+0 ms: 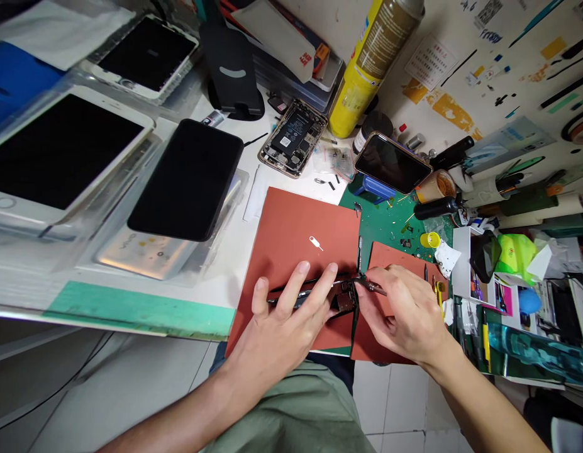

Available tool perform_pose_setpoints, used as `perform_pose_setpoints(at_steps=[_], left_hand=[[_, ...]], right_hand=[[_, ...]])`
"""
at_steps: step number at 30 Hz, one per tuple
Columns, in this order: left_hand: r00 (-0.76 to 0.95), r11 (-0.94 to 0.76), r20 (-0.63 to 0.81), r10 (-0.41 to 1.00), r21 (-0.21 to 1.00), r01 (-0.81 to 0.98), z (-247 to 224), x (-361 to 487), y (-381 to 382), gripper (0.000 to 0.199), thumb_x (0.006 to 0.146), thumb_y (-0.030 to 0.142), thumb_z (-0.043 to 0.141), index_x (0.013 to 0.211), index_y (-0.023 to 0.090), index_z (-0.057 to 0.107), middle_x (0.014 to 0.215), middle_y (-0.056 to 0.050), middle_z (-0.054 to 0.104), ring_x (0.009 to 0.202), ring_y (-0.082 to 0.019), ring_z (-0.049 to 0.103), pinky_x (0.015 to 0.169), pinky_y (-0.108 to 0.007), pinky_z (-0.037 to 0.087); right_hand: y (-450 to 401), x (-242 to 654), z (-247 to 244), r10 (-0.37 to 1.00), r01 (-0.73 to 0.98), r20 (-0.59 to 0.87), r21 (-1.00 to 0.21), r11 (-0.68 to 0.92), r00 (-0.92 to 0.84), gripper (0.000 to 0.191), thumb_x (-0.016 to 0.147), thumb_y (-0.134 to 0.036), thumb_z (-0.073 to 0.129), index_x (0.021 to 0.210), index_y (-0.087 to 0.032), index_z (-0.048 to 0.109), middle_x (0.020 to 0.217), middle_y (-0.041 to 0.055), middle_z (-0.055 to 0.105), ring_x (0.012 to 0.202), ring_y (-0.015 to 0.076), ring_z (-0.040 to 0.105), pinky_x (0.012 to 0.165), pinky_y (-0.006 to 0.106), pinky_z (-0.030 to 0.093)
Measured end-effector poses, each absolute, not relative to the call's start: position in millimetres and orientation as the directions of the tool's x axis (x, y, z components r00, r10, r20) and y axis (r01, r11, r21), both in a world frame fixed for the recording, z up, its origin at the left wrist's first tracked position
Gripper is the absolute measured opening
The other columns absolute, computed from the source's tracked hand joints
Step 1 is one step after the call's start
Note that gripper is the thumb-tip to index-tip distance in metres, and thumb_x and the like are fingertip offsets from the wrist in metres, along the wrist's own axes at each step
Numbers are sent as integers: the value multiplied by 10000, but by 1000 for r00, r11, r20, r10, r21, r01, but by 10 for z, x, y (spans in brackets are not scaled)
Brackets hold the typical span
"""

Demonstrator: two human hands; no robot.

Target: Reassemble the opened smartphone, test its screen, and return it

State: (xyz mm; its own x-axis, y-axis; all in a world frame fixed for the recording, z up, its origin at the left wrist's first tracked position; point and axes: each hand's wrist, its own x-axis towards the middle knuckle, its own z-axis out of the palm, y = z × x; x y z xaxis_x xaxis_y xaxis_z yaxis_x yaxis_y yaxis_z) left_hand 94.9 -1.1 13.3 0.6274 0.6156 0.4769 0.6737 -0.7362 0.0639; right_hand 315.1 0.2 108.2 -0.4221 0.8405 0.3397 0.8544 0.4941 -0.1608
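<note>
An opened phone point(344, 298) lies on the reddish-brown mat point(291, 229), its inner parts partly showing. My left hand point(288, 314) rests over it with the fingers spread, and the fingertips touch its raised dark panel and edge. A thin dark tool point(376, 288) is pinched between the thumb and fingers of my right hand point(404, 308), with its tip at the phone's right end. Both hands cover much of the phone. Above them on the mat lies a small metal SIM pin point(316, 243).
Several phones and tablets, including a black phone point(190, 179), are stacked at left. Behind the mat are an opened phone with its battery showing point(294, 137), a yellow spray can point(361, 75) and a propped phone point(392, 162). A tool tray point(462, 267) stands right.
</note>
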Motion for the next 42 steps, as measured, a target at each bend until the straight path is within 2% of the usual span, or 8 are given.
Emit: perform_pose_setpoints(at_steps=[8, 13, 24, 30, 34, 37, 40, 42], left_hand=[[621, -736, 488, 614, 68, 674, 119, 962, -15, 377, 956, 459, 781, 1256, 232, 808, 1806, -58, 331, 1721, -437, -18, 1360, -709, -82], [606, -731, 502, 617, 82, 677, 117, 972, -14, 264, 946, 434, 794, 1128, 247, 829, 1784, -45, 383, 1724, -427, -9, 1360, -702, -82], [603, -732, 504, 618, 91, 675, 101, 977, -12, 293, 958, 423, 786, 1174, 227, 819, 1813, -53, 307, 1723, -430, -3, 1360, -697, -99], [602, -727, 503, 620, 80, 682, 118, 978, -7, 381, 978, 456, 770, 1290, 240, 797, 1818, -53, 282, 1723, -427, -12, 1361, -697, -86], [609, -723, 485, 627, 73, 687, 150, 965, -2, 449, 988, 441, 766, 1397, 256, 750, 1813, -42, 294, 1722, -420, -26, 1361, -688, -99], [617, -729, 470, 631, 89, 678, 157, 945, -8, 552, 962, 408, 805, 1480, 255, 695, 1814, -48, 284, 1720, -419, -38, 1363, -692, -93], [624, -733, 426, 656, 160, 661, 136, 923, -19, 613, 957, 417, 810, 1530, 266, 653, 1807, -58, 298, 1722, -390, -77, 1371, -699, -53], [621, -724, 388, 681, 229, 651, 117, 915, -23, 607, 1005, 407, 753, 1582, 302, 597, 1794, -44, 333, 1727, -355, -71, 1378, -695, -15]], right_hand=[[-9, 3152, 1052, 839, 865, 349, -130, 485, -417, 116, 1065, -142, 637, 1151, -203, 589, 727, -25, 670, 588, 158, 579, 583, 330, 480], [-12, 3148, 1043, 845, 862, 350, -161, 481, -406, 149, 1050, -98, 595, 1134, -222, 596, 720, -37, 666, 582, 147, 592, 587, 310, 479], [-24, 3162, 1013, 827, 861, 386, -138, 489, -408, 112, 1062, -119, 635, 1082, -221, 594, 694, -41, 672, 563, 143, 602, 570, 311, 485], [-47, 3183, 999, 845, 874, 392, -171, 454, -363, 92, 1071, -166, 657, 1138, -207, 609, 785, -2, 755, 608, 156, 688, 595, 312, 555], [-251, 3229, 1146, 848, 904, 475, -213, 370, -235, 174, 1010, -130, 744, 1121, -224, 649, 803, -8, 772, 601, 145, 707, 577, 285, 582], [-430, 3357, 1209, 846, 929, 531, -285, 238, -53, 267, 942, -137, 829, 1144, -236, 686, 853, -5, 784, 631, 151, 738, 572, 271, 609], [-439, 3574, 1093, 765, 882, 576, -471, 24, 287, 298, 915, -223, 876, 1150, -243, 694, 914, 2, 781, 715, 167, 783, 606, 261, 628], [-333, 3744, 937, 699, 783, 519, -615, -95, 492, 276, 935, -332, 863, 1124, -244, 683, 943, 12, 778, 777, 186, 804, 665, 282, 648]])
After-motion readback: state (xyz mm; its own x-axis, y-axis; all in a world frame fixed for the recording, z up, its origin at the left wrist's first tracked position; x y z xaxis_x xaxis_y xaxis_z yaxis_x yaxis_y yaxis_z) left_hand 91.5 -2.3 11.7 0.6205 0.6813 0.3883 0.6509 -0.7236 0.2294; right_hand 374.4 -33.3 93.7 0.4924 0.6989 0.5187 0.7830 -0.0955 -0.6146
